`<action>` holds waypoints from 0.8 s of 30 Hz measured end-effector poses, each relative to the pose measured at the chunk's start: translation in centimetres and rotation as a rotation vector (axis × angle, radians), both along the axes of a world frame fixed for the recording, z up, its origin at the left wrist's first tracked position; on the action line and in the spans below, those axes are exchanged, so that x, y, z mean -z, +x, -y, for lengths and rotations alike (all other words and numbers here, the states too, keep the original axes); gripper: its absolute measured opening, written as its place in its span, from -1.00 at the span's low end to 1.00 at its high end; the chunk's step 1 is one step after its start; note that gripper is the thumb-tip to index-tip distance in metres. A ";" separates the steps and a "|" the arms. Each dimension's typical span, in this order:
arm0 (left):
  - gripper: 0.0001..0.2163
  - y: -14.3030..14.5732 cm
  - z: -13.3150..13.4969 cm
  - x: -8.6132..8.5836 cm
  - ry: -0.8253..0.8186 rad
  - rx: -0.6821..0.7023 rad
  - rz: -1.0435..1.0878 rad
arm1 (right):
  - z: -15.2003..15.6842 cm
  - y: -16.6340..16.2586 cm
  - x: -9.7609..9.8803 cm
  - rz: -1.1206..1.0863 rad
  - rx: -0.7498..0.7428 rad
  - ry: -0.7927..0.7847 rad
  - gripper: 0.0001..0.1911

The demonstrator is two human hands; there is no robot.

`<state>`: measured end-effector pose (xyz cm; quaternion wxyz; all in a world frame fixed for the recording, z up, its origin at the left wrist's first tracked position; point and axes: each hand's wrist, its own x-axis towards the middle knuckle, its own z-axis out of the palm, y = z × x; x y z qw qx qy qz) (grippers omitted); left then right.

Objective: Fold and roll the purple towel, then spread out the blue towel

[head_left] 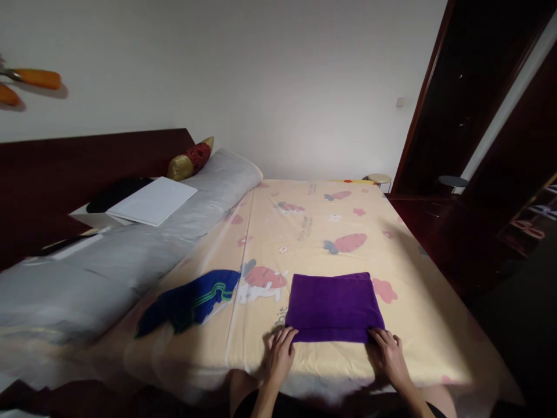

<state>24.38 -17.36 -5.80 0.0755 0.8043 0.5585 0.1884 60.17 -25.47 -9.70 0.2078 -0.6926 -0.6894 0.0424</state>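
Note:
A purple towel [333, 305], folded into a rectangle, lies flat on the patterned bed sheet [304, 255]. Along its near edge runs a narrow fold line. My left hand [281, 353] is at the towel's near left corner, its curled fingers pinching the edge. At the near right corner, my right hand [389, 351] has its bent fingers closed on the cloth, the thumb mostly hidden. To the left, a crumpled dark blue garment [191, 299] with green stripes rests on the sheet, apart from both hands.
Along the headboard [87, 162] lies a long grey pillow [174, 232], with a white flat box [154, 200] on it. A red and gold bolster [191, 161] sits at its far end. Stools [379, 179] stand beyond the bed, near a dark doorway.

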 end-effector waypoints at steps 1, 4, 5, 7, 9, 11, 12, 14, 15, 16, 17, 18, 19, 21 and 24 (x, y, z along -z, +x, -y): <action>-0.53 0.2 0.0 -0.2 -0.017 -0.012 -0.005 | -0.1 0.0 -0.3 0.002 0.007 -0.022 -0.50; -0.55 1.1 -0.4 -1.3 -0.053 -0.054 -0.018 | -1.1 -0.4 -1.4 0.007 0.036 -0.063 -0.53; -0.58 1.4 -0.7 -1.7 -0.059 -0.064 -0.022 | -1.5 -0.6 -1.7 0.011 0.039 -0.068 -0.56; -0.64 1.6 -1.3 -2.3 -0.064 -0.077 -0.033 | -2.2 -0.7 -2.3 0.018 0.041 -0.080 -0.64; -0.68 1.4 -2.0 -2.5 -0.079 -0.101 -0.051 | -2.7 -0.6 -2.7 0.028 0.042 -0.099 -0.70; -0.67 1.0 -2.4 -2.4 -0.110 -0.132 -0.076 | -2.9 -0.4 -2.7 0.041 0.054 -0.121 -0.72; -0.65 0.9 -2.4 -2.3 -0.122 -0.146 -0.089 | -2.8 -0.4 -2.7 0.048 0.066 -0.129 -0.71; -0.62 1.4 -2.2 -2.1 -0.122 -0.168 -0.111 | -2.8 -0.9 -2.8 0.060 0.091 -0.132 -0.67; -0.60 2.0 -2.0 -1.9 -0.109 -0.173 -0.119 | -2.7 -1.5 -2.8 0.062 0.098 -0.124 -0.63; -0.58 2.9 -1.6 -1.8 -0.092 -0.169 -0.123 | -2.7 -2.3 -2.8 0.061 0.095 -0.111 -0.58; -0.56 4.0 -1.2 -1.6 -0.074 -0.150 -0.123 | -2.8 -3.4 -2.9 0.055 0.076 -0.096 -0.53; -0.53 5.4 -0.7 -1.4 -0.061 -0.113 -0.120 | -2.9 -4.7 -3.0 0.044 0.039 -0.083 -0.49; -0.50 6.7 -0.2 -1.1 -0.057 -0.063 -0.116 | -3.0 -6.0 -3.0 0.030 -0.014 -0.072 -0.47; -0.47 8.8 0.6 -0.5 -0.055 0.069 -0.103 | -3.2 -8.4 -3.0 -0.002 -0.134 -0.056 -0.48; -0.49 8.4 0.6 0.5 -0.007 0.251 -0.092 | -3.1 -9.2 -2.7 -0.035 -0.238 -0.040 -0.54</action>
